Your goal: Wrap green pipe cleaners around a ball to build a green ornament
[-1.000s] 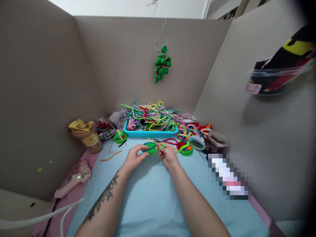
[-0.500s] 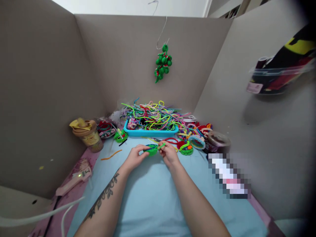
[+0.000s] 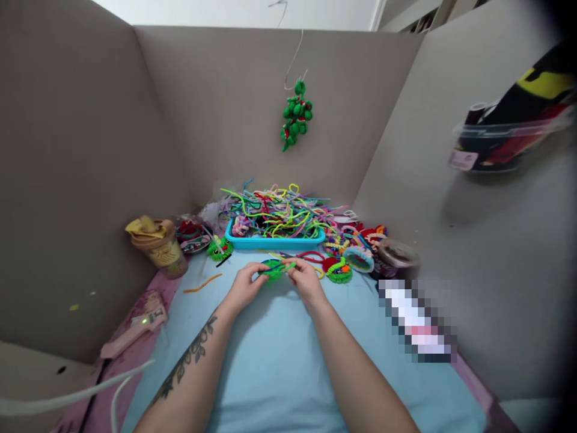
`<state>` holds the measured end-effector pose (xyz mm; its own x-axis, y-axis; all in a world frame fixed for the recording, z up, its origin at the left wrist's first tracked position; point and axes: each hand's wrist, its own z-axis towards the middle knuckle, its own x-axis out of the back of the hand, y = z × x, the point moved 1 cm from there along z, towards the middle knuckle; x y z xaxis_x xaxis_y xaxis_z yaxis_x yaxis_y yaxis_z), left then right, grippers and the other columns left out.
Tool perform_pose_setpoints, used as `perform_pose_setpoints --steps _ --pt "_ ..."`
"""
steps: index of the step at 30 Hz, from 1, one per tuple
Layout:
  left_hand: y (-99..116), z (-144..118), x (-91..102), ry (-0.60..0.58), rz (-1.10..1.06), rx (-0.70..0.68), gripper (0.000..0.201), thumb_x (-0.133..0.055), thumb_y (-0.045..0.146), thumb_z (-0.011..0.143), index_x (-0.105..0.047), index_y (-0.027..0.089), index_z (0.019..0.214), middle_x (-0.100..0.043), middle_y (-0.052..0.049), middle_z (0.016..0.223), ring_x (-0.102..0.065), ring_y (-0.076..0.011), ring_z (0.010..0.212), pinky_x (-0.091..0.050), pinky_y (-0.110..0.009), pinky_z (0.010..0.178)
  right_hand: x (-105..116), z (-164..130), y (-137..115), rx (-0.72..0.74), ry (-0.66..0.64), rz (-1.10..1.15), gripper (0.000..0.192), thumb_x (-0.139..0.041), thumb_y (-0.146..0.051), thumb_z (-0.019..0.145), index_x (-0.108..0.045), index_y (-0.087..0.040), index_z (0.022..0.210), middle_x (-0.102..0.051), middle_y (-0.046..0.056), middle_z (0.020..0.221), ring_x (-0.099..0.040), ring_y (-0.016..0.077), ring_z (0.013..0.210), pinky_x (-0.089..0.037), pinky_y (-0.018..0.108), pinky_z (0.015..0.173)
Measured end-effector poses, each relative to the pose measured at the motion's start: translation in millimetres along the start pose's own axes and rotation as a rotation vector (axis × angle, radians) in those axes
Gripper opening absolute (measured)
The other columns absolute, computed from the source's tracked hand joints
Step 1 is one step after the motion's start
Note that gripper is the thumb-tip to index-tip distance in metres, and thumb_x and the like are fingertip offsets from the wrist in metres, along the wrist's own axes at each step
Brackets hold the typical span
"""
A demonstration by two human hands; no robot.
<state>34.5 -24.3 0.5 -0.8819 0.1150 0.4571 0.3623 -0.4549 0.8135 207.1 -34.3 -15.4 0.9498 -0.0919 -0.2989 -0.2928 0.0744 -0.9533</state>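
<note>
My left hand point(image 3: 247, 284) is closed on the left edge of a green coiled pipe-cleaner piece point(image 3: 273, 272) with a dark blue strand along its top. A light green pipe-cleaner end at the piece's right side is pinched in my right hand point(image 3: 305, 280). Both hands hover a little above the blue cloth, in front of the tray. Just right of my right hand lies a finished-looking green and red pipe-cleaner figure point(image 3: 339, 270). A green pipe-cleaner face point(image 3: 219, 248) rests to the left, beyond my left hand. An orange pipe cleaner point(image 3: 202, 283) lies nearer on the cloth.
A blue tray point(image 3: 276, 243) heaped with colourful pipe cleaners stands at the back. A lidded cup point(image 3: 158, 249) and a pink glue gun point(image 3: 135, 329) are at left. A jar point(image 3: 397, 258) and a blurred-out device point(image 3: 417, 322) are at right. Grey panels enclose the table.
My right hand has moved slightly left and down, with the light green end now closer against the coiled piece. The left hand keeps its hold.
</note>
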Motion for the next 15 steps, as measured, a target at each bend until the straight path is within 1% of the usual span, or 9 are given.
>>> perform_pose_setpoints --steps 3,5,7,8,10,12,15 --pt "-2.6 0.5 -0.4 0.000 -0.059 0.063 0.017 -0.059 0.023 0.072 -0.066 0.017 0.087 -0.068 -0.005 0.090 -0.061 -0.0195 0.087 -0.046 -0.034 0.084 3.5 1.1 0.6 0.136 0.061 -0.088 0.015 -0.065 -0.031 0.066 -0.061 -0.019 0.074 -0.049 -0.005 0.054 -0.036 0.0079 0.046 -0.028 0.021 0.045" --pt "-5.0 0.7 -1.5 -0.046 -0.164 0.131 0.019 -0.060 0.028 0.073 -0.065 0.016 0.087 -0.069 -0.006 0.087 -0.062 -0.0192 0.083 -0.048 -0.033 0.080 5.4 0.9 -0.5 0.210 0.078 -0.159 0.011 -0.064 -0.030 0.067 -0.059 -0.020 0.068 -0.051 -0.004 0.060 -0.041 0.0099 0.055 -0.033 0.022 0.052" --pt "-7.2 0.8 -3.2 -0.110 -0.314 0.201 0.024 -0.061 0.033 0.073 -0.064 0.014 0.086 -0.069 -0.006 0.083 -0.062 -0.0181 0.076 -0.049 -0.031 0.074 6.2 0.3 -1.7 0.253 0.099 -0.218 0.010 -0.063 -0.027 0.067 -0.058 -0.020 0.064 -0.051 -0.003 0.063 -0.043 0.0111 0.061 -0.035 0.022 0.058" --pt "-8.0 0.9 -4.1 -0.133 -0.387 0.230 0.027 -0.063 0.035 0.072 -0.063 0.013 0.086 -0.069 -0.006 0.082 -0.063 -0.0174 0.073 -0.049 -0.030 0.071 6.1 0.1 -1.8 0.258 0.110 -0.229 0.009 -0.063 -0.026 0.066 -0.058 -0.020 0.062 -0.051 -0.003 0.064 -0.044 0.0114 0.062 -0.035 0.022 0.059" --pt "-9.0 1.2 -5.7 -0.139 -0.490 0.266 0.031 -0.066 0.037 0.069 -0.061 0.012 0.087 -0.069 -0.007 0.081 -0.063 -0.0166 0.070 -0.048 -0.029 0.069 4.8 0.2 -0.7 0.232 0.123 -0.209 0.009 -0.064 -0.025 0.064 -0.058 -0.020 0.060 -0.050 -0.003 0.064 -0.043 0.0114 0.062 -0.035 0.022 0.058" --pt "-9.7 1.6 -7.0 -0.107 -0.515 0.272 0.033 -0.069 0.036 0.066 -0.060 0.012 0.088 -0.069 -0.007 0.083 -0.063 -0.0164 0.072 -0.048 -0.029 0.071 2.5 1.0 2.0 0.175 0.113 -0.155 0.008 -0.064 -0.025 0.063 -0.059 -0.019 0.060 -0.051 -0.003 0.064 -0.043 0.0112 0.061 -0.034 0.022 0.056" --pt "-11.2 1.8 -9.0 -0.082 -0.491 0.266 0.032 -0.070 0.032 0.064 -0.060 0.013 0.087 -0.069 -0.006 0.083 -0.063 -0.0164 0.074 -0.048 -0.030 0.072 -0.7 2.2 5.8 0.111 0.060 -0.110 0.009 -0.066 -0.026 0.063 -0.062 -0.019 0.064 -0.054 -0.002 0.067 -0.045 0.0114 0.061 -0.034 0.023 0.056"
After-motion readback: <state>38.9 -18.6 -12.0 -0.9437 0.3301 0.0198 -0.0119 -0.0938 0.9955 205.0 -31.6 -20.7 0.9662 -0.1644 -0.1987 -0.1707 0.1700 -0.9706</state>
